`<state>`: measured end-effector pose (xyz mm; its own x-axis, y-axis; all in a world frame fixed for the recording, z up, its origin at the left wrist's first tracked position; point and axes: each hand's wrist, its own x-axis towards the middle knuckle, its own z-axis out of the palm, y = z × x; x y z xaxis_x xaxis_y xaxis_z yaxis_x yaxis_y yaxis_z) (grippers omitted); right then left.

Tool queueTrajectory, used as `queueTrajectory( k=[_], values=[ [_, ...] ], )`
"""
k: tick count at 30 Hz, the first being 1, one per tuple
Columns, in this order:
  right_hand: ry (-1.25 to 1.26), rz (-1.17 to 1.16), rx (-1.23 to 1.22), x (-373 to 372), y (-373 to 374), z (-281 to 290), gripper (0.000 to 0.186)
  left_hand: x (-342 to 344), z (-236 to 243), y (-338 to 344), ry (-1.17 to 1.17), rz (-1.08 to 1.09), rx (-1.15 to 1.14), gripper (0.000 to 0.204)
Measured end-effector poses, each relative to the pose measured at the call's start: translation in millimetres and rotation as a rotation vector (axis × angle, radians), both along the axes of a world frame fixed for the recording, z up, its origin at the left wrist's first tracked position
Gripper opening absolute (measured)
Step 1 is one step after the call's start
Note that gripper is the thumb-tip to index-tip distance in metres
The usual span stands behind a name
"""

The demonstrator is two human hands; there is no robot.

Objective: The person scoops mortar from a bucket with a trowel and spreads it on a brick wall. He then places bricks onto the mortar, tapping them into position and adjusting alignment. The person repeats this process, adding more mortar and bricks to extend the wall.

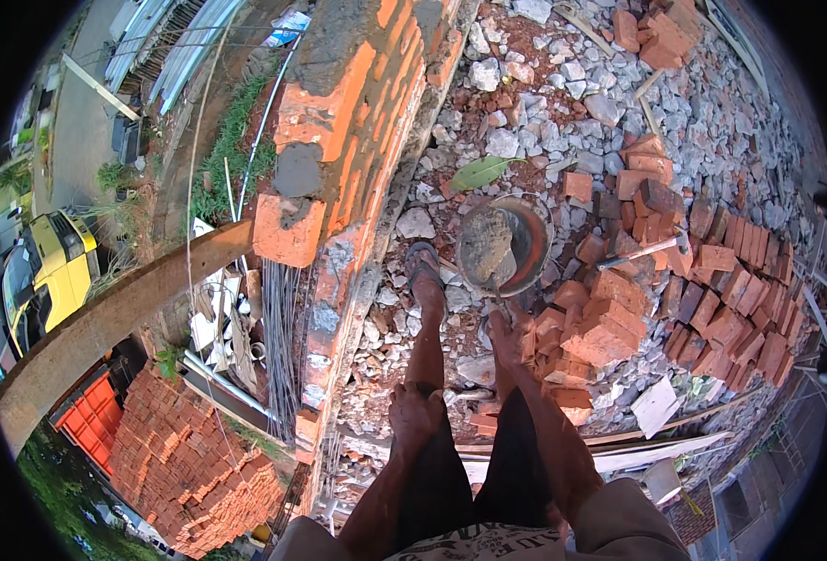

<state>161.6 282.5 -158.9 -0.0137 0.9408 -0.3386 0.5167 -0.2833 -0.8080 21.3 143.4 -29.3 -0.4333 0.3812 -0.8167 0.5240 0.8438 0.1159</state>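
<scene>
The nearer right hand (505, 335) grips a trowel (486, 245) pointing to twelve o'clock at the bucket (532, 245); left hand (414, 418) drapes loosely over a knee (442, 439).

A mortar-caked trowel (485, 245) overlies a round bucket (531, 245).

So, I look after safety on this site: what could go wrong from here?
The left foot, in an open sandal, stands among jagged rubble and might slip or get cut. The hammer lies on loosely heaped bricks and could slide if they shift. The right hand holds a mortar-covered trowel at the bucket, so a jolt might spill some.
</scene>
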Motion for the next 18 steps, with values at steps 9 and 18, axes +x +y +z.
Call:
queueTrajectory(
  k=[9, 18],
  values=[
    [0.849, 0.079, -0.683, -162, 65, 183, 0.028, -6, 5, -9, -0.045, 0.008, 0.026, 0.057],
    [1.905, -0.092, -1.376, -239, 92, 179, 0.039, -10, 2, -19, -0.061, 0.033, 0.041, 0.055]
  ],
)
